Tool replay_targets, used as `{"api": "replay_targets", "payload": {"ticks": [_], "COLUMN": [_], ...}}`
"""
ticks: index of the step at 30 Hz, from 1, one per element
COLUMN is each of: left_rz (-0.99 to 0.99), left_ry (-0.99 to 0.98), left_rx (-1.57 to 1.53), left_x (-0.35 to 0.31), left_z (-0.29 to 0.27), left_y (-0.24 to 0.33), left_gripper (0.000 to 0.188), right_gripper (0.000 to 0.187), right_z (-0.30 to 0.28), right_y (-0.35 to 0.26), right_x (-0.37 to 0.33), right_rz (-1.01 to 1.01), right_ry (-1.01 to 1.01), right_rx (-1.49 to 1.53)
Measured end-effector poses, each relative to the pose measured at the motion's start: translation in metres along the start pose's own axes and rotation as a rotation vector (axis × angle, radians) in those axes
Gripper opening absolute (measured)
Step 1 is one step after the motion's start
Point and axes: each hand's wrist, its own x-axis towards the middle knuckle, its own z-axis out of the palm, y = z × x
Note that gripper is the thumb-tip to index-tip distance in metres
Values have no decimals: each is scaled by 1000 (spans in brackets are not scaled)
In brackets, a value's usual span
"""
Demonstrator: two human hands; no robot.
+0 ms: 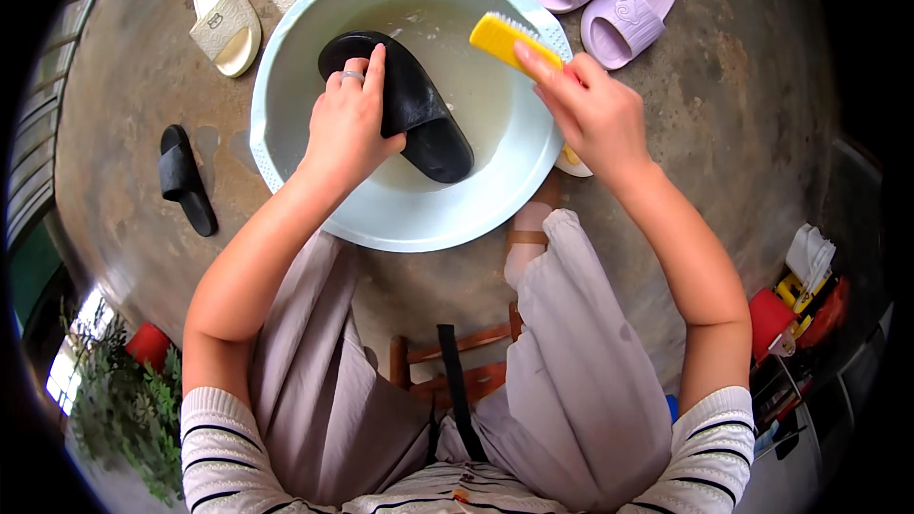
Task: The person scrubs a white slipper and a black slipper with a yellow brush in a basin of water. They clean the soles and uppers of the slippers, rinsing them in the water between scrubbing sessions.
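Over a pale blue basin (419, 236) of cloudy water, my left hand (350, 124) grips a black slide sandal (419, 100) by its left side. The sandal lies tilted, with its toe strap toward me. One finger stretches along its surface, and the fingertips curled at its edge are partly hidden. My right hand (600, 114) is closed on a yellow scrub brush (500, 42), raised above the basin's right rim. White bristles show along the brush's upper edge. Brush and sandal are apart.
Another black slide (188, 181) lies on the floor at left. Cream slides (227, 21) stand beyond the basin's left side, lilac slides (628, 17) beyond its right. A leafy plant (129, 409) is at lower left; a red container (769, 322) stands at right.
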Motion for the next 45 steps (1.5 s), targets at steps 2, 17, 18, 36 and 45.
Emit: {"api": "replay_targets", "payload": {"ticks": [2, 17, 18, 36, 45], "left_rz": [-5, 56, 54, 11, 0], "left_ry": [-15, 39, 43, 18, 207], "left_rx": [-7, 38, 31, -77, -267], "left_x": [0, 3, 2, 2, -6], "left_z": [-1, 3, 4, -2, -13], "left_y": [2, 4, 3, -3, -9], "left_gripper": [108, 111, 110, 106, 101], "right_gripper": [64, 54, 54, 48, 58], "right_z": [-3, -15, -18, 41, -17], "right_y": [9, 12, 17, 51, -43], "right_x": [-12, -40, -44, -155, -55], "right_rz": [-104, 212, 265, 811, 409], "right_ry": [-33, -252, -156, -175, -26], "right_rx": [-75, 125, 220, 480, 653]}}
